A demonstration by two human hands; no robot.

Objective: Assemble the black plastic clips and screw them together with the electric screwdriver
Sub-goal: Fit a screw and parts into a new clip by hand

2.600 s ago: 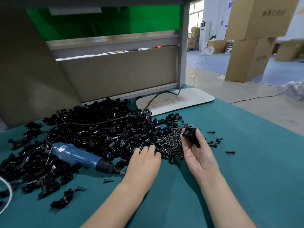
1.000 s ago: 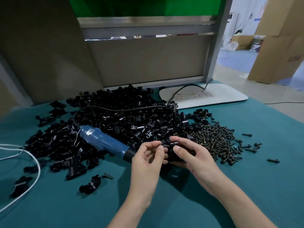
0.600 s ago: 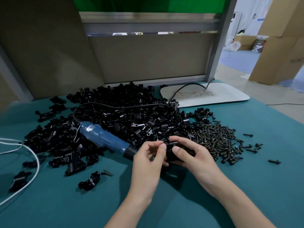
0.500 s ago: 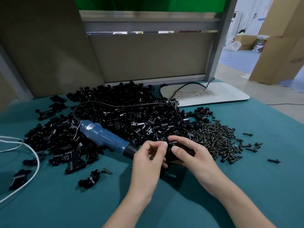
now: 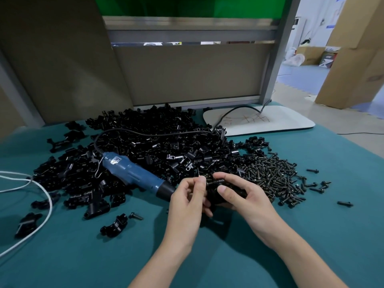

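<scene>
On the teal table [image 5: 311,235], the pile of black clips [image 5: 158,142] lay just behind your hands, with the electric screwdriver [image 5: 133,175] resting on its near edge and the heap of screws [image 5: 274,179] to the right. Your right hand [image 5: 247,196] curled round one clip assembly [image 5: 214,190], thumb pressed on top. Your left hand [image 5: 187,202] pinched what I took for a screw [image 5: 199,176] against it (too small to be sure). You would have done well to squeeze the halves flush and seat the screw straight before reaching for the driver. The hole, the joint and the driver's bit were hidden behind your fingers.
</scene>
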